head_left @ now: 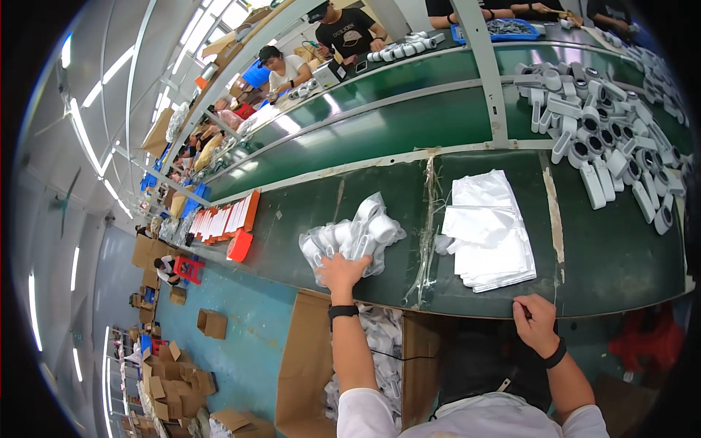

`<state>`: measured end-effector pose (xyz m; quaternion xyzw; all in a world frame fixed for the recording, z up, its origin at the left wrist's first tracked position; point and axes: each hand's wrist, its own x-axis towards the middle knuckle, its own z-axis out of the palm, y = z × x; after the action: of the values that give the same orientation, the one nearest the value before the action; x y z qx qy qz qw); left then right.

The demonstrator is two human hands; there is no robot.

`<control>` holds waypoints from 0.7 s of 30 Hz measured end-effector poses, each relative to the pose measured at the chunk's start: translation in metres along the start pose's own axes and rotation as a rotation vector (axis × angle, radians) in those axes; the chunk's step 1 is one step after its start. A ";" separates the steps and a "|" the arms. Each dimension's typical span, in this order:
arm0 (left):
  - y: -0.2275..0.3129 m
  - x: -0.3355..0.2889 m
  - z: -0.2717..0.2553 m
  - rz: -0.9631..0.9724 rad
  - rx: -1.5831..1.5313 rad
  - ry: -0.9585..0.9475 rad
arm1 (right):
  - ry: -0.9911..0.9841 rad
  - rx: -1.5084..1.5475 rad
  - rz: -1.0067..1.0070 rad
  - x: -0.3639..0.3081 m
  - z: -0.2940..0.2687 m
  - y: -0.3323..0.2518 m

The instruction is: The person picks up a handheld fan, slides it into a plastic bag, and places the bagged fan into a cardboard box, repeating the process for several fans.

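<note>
My left hand (343, 273) is on a small heap of clear-bagged white plastic devices (355, 232), its fingers and thumb gripping the near side of the bags. The devices have rounded, tube-like ends; the film blurs their details. My right hand (537, 323) rests at the bench's front edge, fingers curled in; whether anything is inside them is hidden. Just beyond it lies a stack of flat white plastic bags (491, 237), slightly fanned out.
A pile of unbagged white-and-grey devices with round dark openings (595, 135) covers the bench's far right. Orange boxes with white slips (225, 219) and an orange tape roll (239, 246) lie left. A metal post (488, 80) rises behind. Below stands an open carton (303, 358) holding bagged pieces.
</note>
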<state>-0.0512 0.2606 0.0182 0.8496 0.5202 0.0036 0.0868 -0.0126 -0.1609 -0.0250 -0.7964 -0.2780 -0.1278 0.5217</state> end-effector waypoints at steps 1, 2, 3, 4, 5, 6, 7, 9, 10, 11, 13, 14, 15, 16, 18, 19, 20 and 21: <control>0.000 0.000 0.000 -0.005 0.000 0.013 | 0.002 0.007 -0.003 0.000 0.000 0.000; 0.001 0.000 0.000 0.000 0.001 0.012 | 0.005 0.004 -0.001 -0.001 0.000 -0.001; 0.003 -0.001 -0.002 -0.007 -0.004 0.007 | 0.004 0.005 0.003 -0.001 0.000 0.000; 0.004 -0.001 -0.003 -0.014 -0.008 0.003 | 0.002 0.005 0.006 -0.001 0.000 0.000; 0.004 -0.001 -0.003 -0.013 -0.010 0.003 | 0.003 0.004 0.005 -0.001 -0.001 0.000; 0.004 0.000 -0.003 -0.013 0.000 0.002 | -0.003 0.000 0.011 -0.001 -0.001 -0.001; 0.004 0.000 -0.003 -0.013 0.009 0.001 | -0.009 -0.004 0.017 -0.001 -0.001 -0.001; 0.004 0.001 -0.003 -0.017 0.008 -0.007 | -0.004 -0.007 0.007 -0.002 0.000 -0.001; 0.004 0.001 -0.003 -0.020 0.009 -0.015 | 0.001 -0.010 -0.001 -0.002 0.001 -0.001; 0.003 0.002 -0.003 -0.021 0.008 -0.016 | 0.000 -0.011 -0.001 -0.003 0.001 0.000; 0.003 0.003 -0.002 -0.018 0.019 -0.014 | -0.001 -0.005 0.015 -0.003 0.002 0.001; 0.003 0.003 -0.002 -0.020 0.019 -0.014 | -0.003 -0.005 0.015 -0.004 0.002 0.002; 0.004 0.001 -0.004 -0.016 0.009 -0.014 | 0.001 -0.012 0.012 -0.003 0.002 0.001; 0.004 0.000 -0.005 -0.011 0.000 -0.015 | 0.006 -0.018 0.010 -0.003 0.002 0.001; 0.004 0.000 -0.005 -0.008 -0.003 -0.009 | 0.005 -0.017 0.007 -0.002 0.001 -0.001; 0.003 0.000 -0.004 -0.005 -0.004 -0.004 | 0.004 -0.015 0.005 -0.001 0.000 -0.002; 0.003 0.000 -0.004 -0.005 -0.004 -0.004 | 0.004 -0.015 0.005 -0.001 0.001 -0.001; 0.003 -0.001 -0.004 0.001 -0.009 0.007 | 0.002 -0.019 0.002 -0.002 0.001 0.000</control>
<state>-0.0495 0.2593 0.0229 0.8496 0.5199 0.0089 0.0889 -0.0142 -0.1606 -0.0260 -0.8016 -0.2752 -0.1308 0.5144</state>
